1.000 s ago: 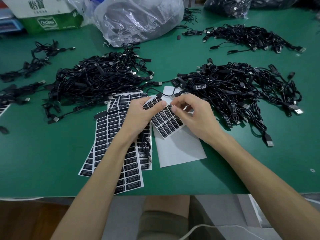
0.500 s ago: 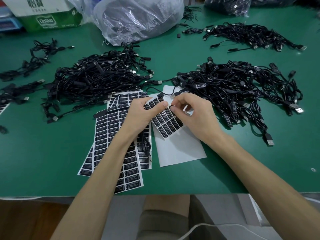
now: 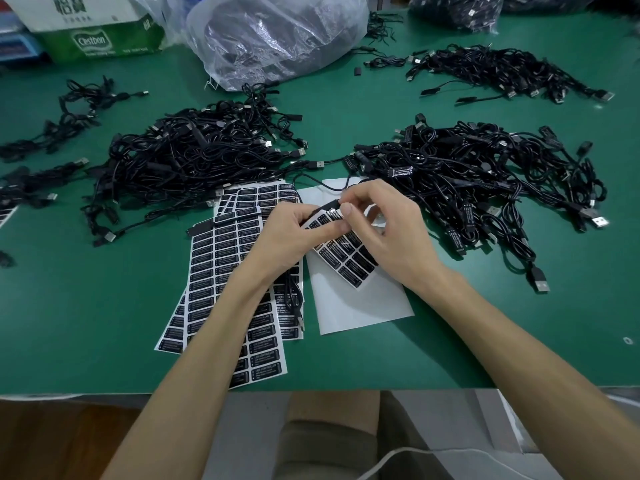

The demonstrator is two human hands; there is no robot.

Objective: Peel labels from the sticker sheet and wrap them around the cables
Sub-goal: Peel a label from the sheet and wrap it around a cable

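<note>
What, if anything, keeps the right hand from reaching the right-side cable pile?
Probably nothing, so yes: the cable pile lies just beside the right hand, though its fingers pinch a label.

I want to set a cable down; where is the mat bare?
Bare mat lies left of the sticker sheets, and right of the backing sheet below the right cable pile. The middle is crowded.

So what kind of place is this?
Probably a small assembly or packing workshop: heaps of black cables on a green table, stacked label sheets, and a big plastic bag behind.
</note>
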